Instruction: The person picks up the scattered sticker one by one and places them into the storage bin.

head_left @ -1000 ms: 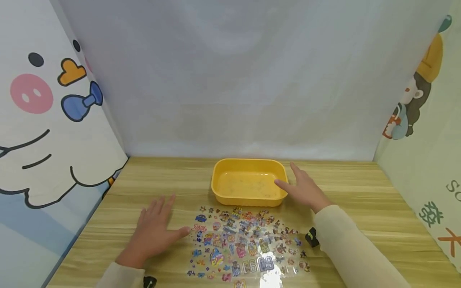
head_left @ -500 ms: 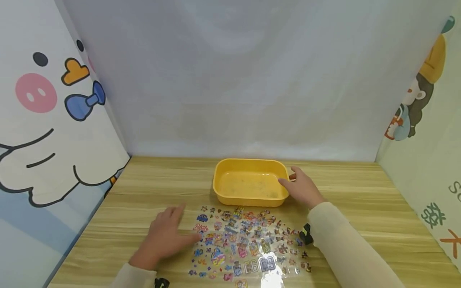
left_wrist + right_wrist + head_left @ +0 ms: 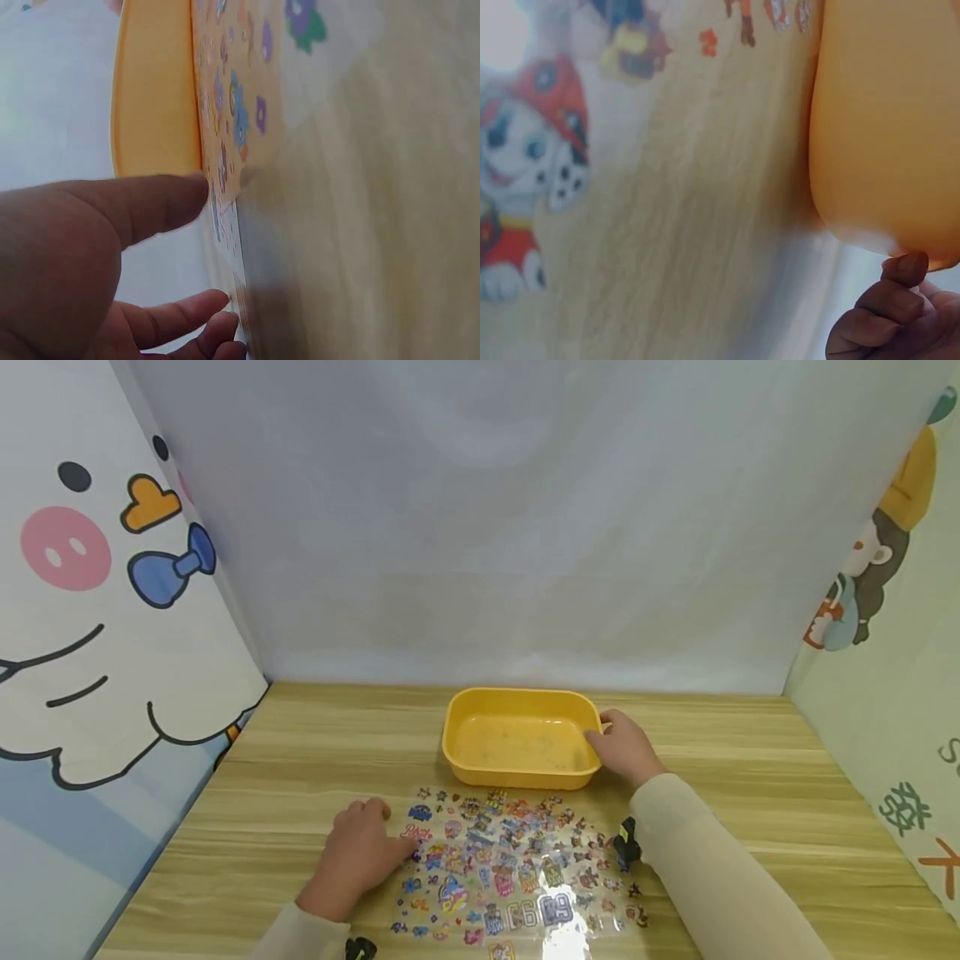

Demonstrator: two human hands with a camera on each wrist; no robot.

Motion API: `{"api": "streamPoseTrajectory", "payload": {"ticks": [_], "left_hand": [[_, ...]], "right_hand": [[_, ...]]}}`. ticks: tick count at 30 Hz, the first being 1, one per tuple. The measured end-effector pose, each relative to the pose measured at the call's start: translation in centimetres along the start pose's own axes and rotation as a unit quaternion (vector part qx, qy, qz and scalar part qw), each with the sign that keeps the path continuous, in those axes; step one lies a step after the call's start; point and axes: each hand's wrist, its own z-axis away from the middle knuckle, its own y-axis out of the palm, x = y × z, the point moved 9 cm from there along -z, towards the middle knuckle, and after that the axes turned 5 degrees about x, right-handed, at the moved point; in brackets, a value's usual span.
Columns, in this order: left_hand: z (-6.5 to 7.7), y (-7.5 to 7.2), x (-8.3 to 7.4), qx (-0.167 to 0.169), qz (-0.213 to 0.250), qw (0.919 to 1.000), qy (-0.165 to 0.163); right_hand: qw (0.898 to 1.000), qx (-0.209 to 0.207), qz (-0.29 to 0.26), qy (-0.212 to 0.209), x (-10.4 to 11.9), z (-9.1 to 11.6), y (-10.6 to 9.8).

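- The left hand (image 3: 357, 857) is brought nearer the sheets than a second ago; its thumb is stretched toward their left edge, the fingers are loosely bent and parted from the thumb, and nothing is seen to be held; whether a sheet is touched cannot be told
- The sheets (image 3: 504, 882) are laid flat on the table (image 3: 315, 735), nearer the person than the basin; they are clear, glossy, printed with small coloured cartoon figures, and partly washed out by glare
- The basin (image 3: 517, 779) is set upright just beyond the sheets; it is yellow, oblong and round-cornered, its floor marked by faint specks
- The right hand (image 3: 626, 748), spread out a second ago, is now curled on the basin's right end; the rim is pinched, thumb inside and fingers outside, so a hold seems gained at that end only
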Motion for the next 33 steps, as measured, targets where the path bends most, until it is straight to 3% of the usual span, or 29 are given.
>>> {"api": "streamPoseTrajectory", "payload": {"ticks": [9,23,33], "left_hand": [[-0.1,0.4,-0.5,0.001,-0.005,0.9995,-0.03],[0.1,0.2,-1.6,-0.011,-0.045,0.9984,-0.032],[0.0,0.1,-1.0,-0.012,-0.013,0.9992,-0.037]], "right_hand": [[1.0,-0.01,-0.002,0.003,0.2,-0.1,0.0],[1.0,-0.01,0.015,0.011,0.2,-0.3,0.2],[1.0,-0.007,0.013,0.015,0.1,-0.2,0.4]]}}
